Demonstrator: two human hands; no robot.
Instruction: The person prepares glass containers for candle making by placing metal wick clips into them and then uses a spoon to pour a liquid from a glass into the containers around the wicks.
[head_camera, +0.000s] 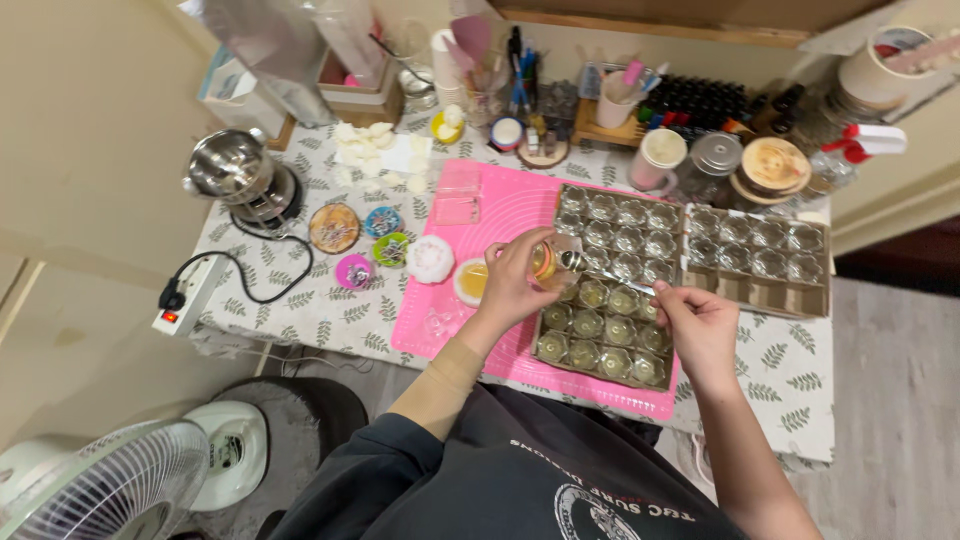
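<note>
Left hand (512, 280) gripping a small cup of yellow liquid (545, 262), tilting it over the cardboard tray of glass jars (600, 325), right hand (700, 325) pinching a thin stick (615, 277) beside the cup's lip, above the pink mat (500, 215) on the tabletop (300, 290)

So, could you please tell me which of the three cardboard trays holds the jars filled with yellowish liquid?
The nearest tray, under the hands; jars in the two farther trays look empty.
</note>
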